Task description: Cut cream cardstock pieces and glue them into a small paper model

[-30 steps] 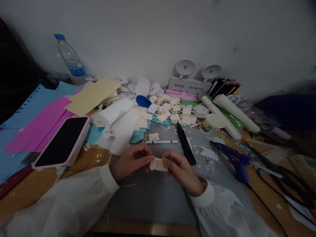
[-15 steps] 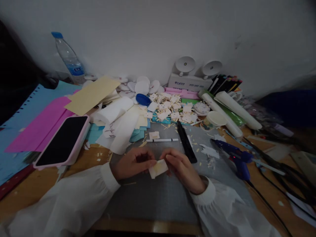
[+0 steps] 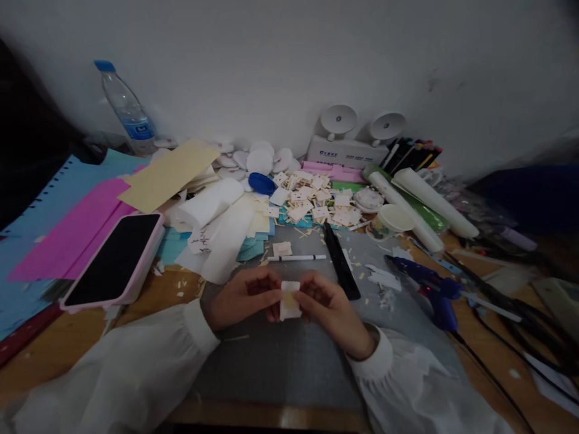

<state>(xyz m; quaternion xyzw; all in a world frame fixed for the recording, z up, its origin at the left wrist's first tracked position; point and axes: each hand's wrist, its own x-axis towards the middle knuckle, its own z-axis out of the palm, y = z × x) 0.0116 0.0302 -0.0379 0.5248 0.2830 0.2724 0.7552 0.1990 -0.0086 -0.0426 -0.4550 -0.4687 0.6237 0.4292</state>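
A small white piece (image 3: 290,300) with a yellowish patch is pinched between both hands above the grey mat (image 3: 280,367). My left hand (image 3: 246,298) grips its left edge, thumb on top. On its right edge are the thumb and fingers of my right hand (image 3: 332,310). Just beyond the hands lie a white pen (image 3: 297,258) and a small pale piece (image 3: 282,248). A long black tool (image 3: 340,262) rests to the right of the pen. Farther back is a pile of small white pieces with drawn marks and thin sticks (image 3: 303,199).
A phone (image 3: 115,259) and coloured sheets (image 3: 67,235) lie at left, a water bottle (image 3: 129,108) behind. To the right are a blue glue gun (image 3: 429,283) with cables, white rolls (image 3: 436,202) and a cup (image 3: 393,220). Paper scraps dot the mat.
The white piece has turned from tilted to upright between my hands. My right thumb has come down onto its right edge.
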